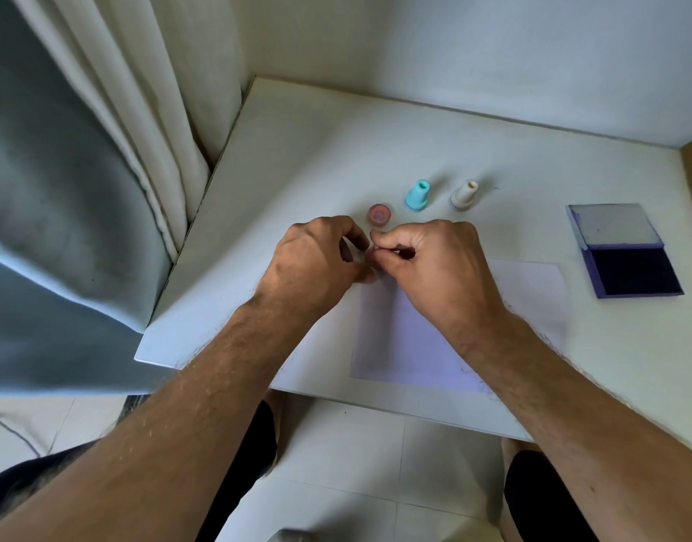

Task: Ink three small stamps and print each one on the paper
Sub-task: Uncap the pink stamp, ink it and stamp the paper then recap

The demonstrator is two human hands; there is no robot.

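While both hands are meeting above the top edge of the paper (415, 338), the left hand (313, 260) and right hand (434, 260) are curling their fingers around something small between them, mostly hidden. A pink cap (379, 215) is lying just beyond them, with a blue stamp (416, 195) and white stamp (465, 195) standing upright beside it. An ink pad (626, 250) is lying open, well to the right.

table (297, 150) | paper (415, 338) | ink pad (630, 252) | blue stamp (416, 195) | white stamp (465, 194) | pink cap (379, 215)
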